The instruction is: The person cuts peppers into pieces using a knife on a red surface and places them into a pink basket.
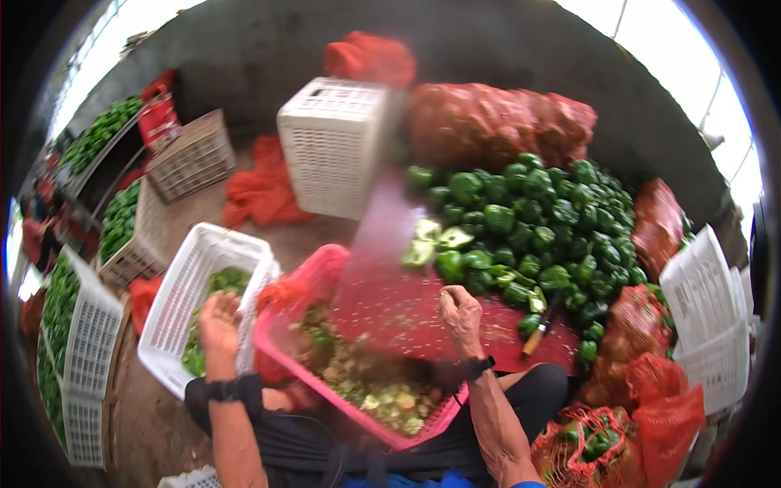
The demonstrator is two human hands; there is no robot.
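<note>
My left hand (pixel 221 322) is above the right side of a white plastic crate (pixel 160 317), palm up with its fingers loosely apart. Nothing shows in it. In that crate lie green pepper pieces (pixel 229 280). My right hand (pixel 461 312) is over the red board (pixel 390 305), its fingers curled in, and I see nothing held. Halved green peppers (pixel 422 251) sit beyond it, beside a large heap of whole green bell peppers (pixel 537 213). A knife with a wooden handle (pixel 533 343) rests on the board to its right. Between my legs, a pink basket (pixel 360 421) holds pepper cores and scraps (pixel 396 396).
A white perforated crate (pixel 329 152) stands upside down at the back, near filled red mesh sacks (pixel 488 122). More sacks (pixel 628 341) and white crates (pixel 701 305) line the right side. Pepper-filled crates (pixel 91 354) stand at left. A person (pixel 39 232) is at the far left.
</note>
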